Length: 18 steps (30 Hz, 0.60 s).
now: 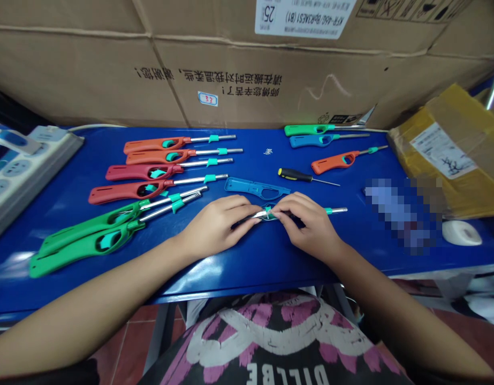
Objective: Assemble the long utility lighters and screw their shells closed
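An opened long-nosed lighter lies low over the table in front of me, its teal trigger (267, 212) showing between my hands. My left hand (218, 222) is closed on its handle side, with thumb and fingers pinching near a silvery inner part. From the other side, my right hand (306, 222) pinches at the trigger area. Past the right hand sticks out the metal tube (340, 210) with a teal piece on it. Just behind lies a loose blue handle shell (255, 187). Most of the held lighter's body is hidden by my fingers.
Several orange, red and green lighters (130, 192) lie at left; green, blue and orange ones (335, 161) at back right. A screwdriver (297, 175) and small screws (267, 151) lie between. A power strip (22, 166), cardboard boxes (214, 59) and a white mouse (461, 233) surround them.
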Motion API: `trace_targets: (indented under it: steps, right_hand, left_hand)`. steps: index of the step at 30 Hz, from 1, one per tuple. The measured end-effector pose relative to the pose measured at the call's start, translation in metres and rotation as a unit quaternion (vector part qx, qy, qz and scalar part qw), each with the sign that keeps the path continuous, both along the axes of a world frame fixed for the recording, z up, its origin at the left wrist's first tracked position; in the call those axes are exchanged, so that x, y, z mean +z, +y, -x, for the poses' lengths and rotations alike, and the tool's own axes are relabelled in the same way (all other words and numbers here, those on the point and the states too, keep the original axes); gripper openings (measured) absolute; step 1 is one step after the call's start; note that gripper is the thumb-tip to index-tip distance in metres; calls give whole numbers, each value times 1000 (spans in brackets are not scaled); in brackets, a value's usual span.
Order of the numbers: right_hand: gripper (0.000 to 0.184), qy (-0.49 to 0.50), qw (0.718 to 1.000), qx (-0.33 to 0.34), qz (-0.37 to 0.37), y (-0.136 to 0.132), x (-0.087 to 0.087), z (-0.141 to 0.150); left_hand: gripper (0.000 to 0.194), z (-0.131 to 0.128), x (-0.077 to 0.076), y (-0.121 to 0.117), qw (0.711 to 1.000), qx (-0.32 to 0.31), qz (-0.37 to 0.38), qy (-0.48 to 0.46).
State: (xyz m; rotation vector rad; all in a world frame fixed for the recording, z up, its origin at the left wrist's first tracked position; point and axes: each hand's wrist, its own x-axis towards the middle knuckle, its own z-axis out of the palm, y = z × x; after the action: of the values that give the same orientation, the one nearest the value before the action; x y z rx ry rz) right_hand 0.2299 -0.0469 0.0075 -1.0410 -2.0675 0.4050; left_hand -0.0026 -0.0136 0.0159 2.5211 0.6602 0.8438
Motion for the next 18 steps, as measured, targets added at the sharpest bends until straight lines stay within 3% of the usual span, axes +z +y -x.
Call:
trace_targets:
  steps: [13,18]
  right_hand:
    - [12,-1,1000,1,11,0,0,0]
    - [9,-10,998,-48,33,-1,1,4]
  left_hand:
    - [22,-1,-2,-1,1000,1,-18,7]
    - [21,-2,-2,-1,999,35,-5,2]
